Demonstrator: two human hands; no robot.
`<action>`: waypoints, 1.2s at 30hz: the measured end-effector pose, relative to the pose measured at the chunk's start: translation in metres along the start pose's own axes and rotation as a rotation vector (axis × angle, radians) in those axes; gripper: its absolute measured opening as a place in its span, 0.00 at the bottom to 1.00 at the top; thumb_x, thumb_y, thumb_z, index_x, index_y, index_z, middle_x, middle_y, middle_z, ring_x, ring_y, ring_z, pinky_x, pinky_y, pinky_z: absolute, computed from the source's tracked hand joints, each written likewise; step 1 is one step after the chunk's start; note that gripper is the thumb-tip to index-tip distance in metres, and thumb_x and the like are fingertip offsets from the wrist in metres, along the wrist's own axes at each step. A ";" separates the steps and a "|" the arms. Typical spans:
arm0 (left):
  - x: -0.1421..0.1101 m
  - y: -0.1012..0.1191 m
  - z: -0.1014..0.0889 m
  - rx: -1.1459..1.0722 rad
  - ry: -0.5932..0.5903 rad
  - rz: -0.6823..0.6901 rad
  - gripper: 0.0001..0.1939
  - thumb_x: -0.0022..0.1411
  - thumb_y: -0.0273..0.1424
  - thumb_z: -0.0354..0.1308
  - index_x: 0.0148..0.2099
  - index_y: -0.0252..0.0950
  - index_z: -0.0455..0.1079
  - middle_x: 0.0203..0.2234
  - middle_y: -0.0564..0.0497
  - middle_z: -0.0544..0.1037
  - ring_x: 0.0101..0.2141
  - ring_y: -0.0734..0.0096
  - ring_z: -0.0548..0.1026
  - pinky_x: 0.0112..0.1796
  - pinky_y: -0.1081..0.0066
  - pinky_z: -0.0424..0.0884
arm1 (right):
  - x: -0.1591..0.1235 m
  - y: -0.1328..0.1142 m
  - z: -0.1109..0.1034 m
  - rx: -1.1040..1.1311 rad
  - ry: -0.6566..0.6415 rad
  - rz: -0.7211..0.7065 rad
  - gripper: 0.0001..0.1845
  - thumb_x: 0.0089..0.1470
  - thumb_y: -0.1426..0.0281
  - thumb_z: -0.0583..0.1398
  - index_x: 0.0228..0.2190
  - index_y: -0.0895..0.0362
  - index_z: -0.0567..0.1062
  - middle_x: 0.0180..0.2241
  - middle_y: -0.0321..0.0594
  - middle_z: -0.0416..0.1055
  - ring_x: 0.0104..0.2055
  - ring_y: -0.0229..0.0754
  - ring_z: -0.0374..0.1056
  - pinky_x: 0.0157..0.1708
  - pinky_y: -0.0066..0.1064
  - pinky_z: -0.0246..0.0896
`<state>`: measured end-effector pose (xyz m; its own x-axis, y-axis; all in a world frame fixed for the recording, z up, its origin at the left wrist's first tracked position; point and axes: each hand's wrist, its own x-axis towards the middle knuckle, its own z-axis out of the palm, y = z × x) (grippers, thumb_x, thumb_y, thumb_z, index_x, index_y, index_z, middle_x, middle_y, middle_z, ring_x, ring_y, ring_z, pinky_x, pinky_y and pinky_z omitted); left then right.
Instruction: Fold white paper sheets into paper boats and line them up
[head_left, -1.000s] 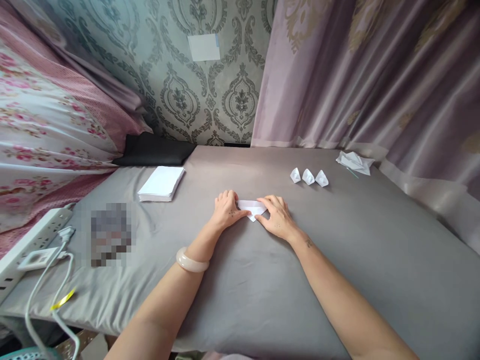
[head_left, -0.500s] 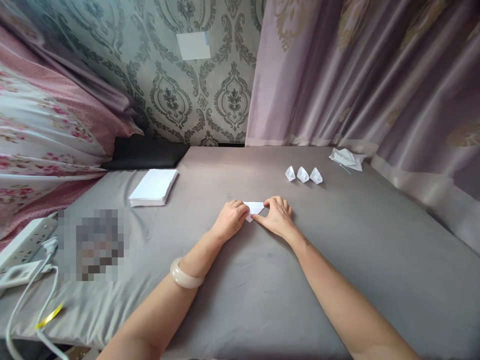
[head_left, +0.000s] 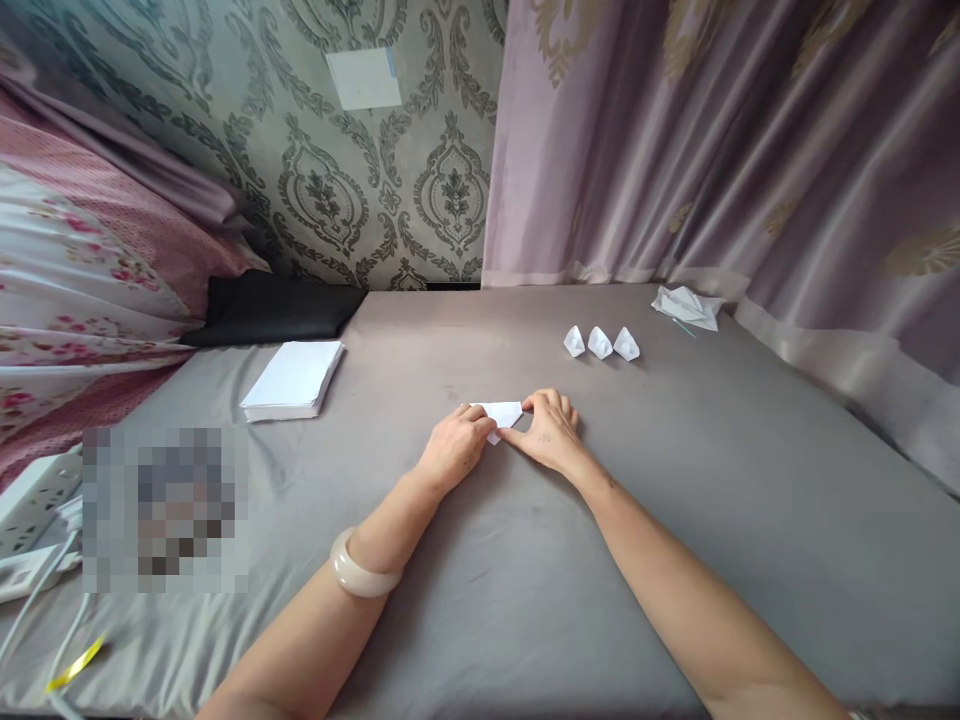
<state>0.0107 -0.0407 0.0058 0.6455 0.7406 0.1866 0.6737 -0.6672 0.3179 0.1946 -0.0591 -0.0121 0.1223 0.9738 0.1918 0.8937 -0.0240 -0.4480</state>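
A small folded piece of white paper (head_left: 504, 412) lies on the grey cloth between my two hands. My left hand (head_left: 459, 442) is closed over its left side, with the fingertips pressing on the paper and covering part of it. On the other side, my right hand (head_left: 551, 430) pinches the paper's right edge, thumb at the lower fold and forefinger at the upper corner. Beyond my right hand stand three folded white paper boats (head_left: 600, 343) in a row.
A stack of white paper (head_left: 294, 378) lies to the left. Crumpled white paper (head_left: 688, 308) sits at the far right by the curtain (head_left: 600, 150). At the left edge are a power strip (head_left: 37, 500), cables and a yellow strip (head_left: 75, 665). A black cloth (head_left: 277, 308) lies at the back.
The camera view has shifted slightly, so the things appear a little further left. Both hands keep their hold on the folded paper, with hardly any visible movement.
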 end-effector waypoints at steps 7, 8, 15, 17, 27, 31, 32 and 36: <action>0.000 0.001 0.000 0.027 -0.006 0.001 0.16 0.70 0.30 0.43 0.41 0.39 0.73 0.38 0.46 0.74 0.42 0.62 0.70 0.39 0.67 0.68 | 0.000 -0.001 -0.001 0.019 -0.033 -0.007 0.29 0.41 0.50 0.64 0.41 0.52 0.69 0.48 0.44 0.64 0.50 0.55 0.59 0.50 0.46 0.53; 0.000 0.001 0.000 0.034 -0.005 0.001 0.16 0.70 0.30 0.43 0.41 0.39 0.73 0.38 0.46 0.74 0.41 0.63 0.70 0.39 0.67 0.68 | 0.000 0.000 -0.002 0.024 -0.036 -0.012 0.29 0.41 0.50 0.64 0.42 0.52 0.69 0.49 0.44 0.64 0.51 0.55 0.59 0.50 0.46 0.53; -0.002 0.010 -0.007 0.144 -0.054 -0.009 0.16 0.69 0.27 0.42 0.40 0.37 0.72 0.37 0.46 0.74 0.41 0.65 0.70 0.39 0.69 0.69 | 0.006 0.000 -0.007 0.108 0.021 -0.041 0.17 0.53 0.62 0.59 0.46 0.49 0.73 0.48 0.41 0.68 0.51 0.50 0.61 0.51 0.43 0.53; -0.005 0.018 -0.008 0.216 -0.082 -0.027 0.15 0.69 0.26 0.43 0.40 0.36 0.72 0.38 0.46 0.74 0.41 0.64 0.70 0.37 0.69 0.69 | 0.009 -0.002 -0.008 0.101 0.008 -0.116 0.17 0.55 0.66 0.57 0.47 0.48 0.74 0.48 0.41 0.68 0.51 0.49 0.61 0.51 0.42 0.53; -0.009 0.031 -0.009 0.301 -0.150 -0.053 0.14 0.69 0.26 0.43 0.44 0.35 0.71 0.40 0.45 0.73 0.43 0.62 0.69 0.38 0.68 0.70 | 0.009 -0.009 -0.003 0.021 -0.098 -0.240 0.19 0.57 0.66 0.55 0.50 0.48 0.74 0.47 0.43 0.67 0.50 0.48 0.60 0.52 0.42 0.53; -0.008 0.029 -0.007 0.298 -0.126 -0.055 0.14 0.69 0.26 0.43 0.44 0.35 0.70 0.40 0.45 0.73 0.42 0.63 0.69 0.38 0.69 0.70 | 0.009 -0.008 -0.002 0.041 -0.097 -0.224 0.18 0.57 0.67 0.56 0.48 0.48 0.74 0.47 0.42 0.67 0.50 0.48 0.60 0.52 0.42 0.52; -0.008 0.028 -0.007 0.297 -0.120 -0.054 0.14 0.69 0.26 0.43 0.44 0.35 0.70 0.40 0.45 0.73 0.42 0.62 0.69 0.38 0.69 0.70 | 0.009 -0.009 -0.001 0.050 -0.096 -0.222 0.17 0.56 0.67 0.56 0.47 0.48 0.75 0.47 0.42 0.67 0.50 0.48 0.60 0.52 0.42 0.52; -0.008 0.027 -0.005 0.294 -0.106 -0.059 0.13 0.68 0.26 0.43 0.44 0.36 0.70 0.40 0.46 0.73 0.42 0.63 0.69 0.37 0.69 0.70 | 0.009 -0.011 -0.002 0.071 -0.065 -0.228 0.16 0.56 0.68 0.57 0.47 0.49 0.74 0.46 0.42 0.68 0.50 0.48 0.60 0.51 0.42 0.52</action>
<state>0.0217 -0.0645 0.0176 0.6260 0.7764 0.0732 0.7760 -0.6295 0.0402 0.1870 -0.0508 -0.0041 -0.1092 0.9649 0.2390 0.8623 0.2115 -0.4601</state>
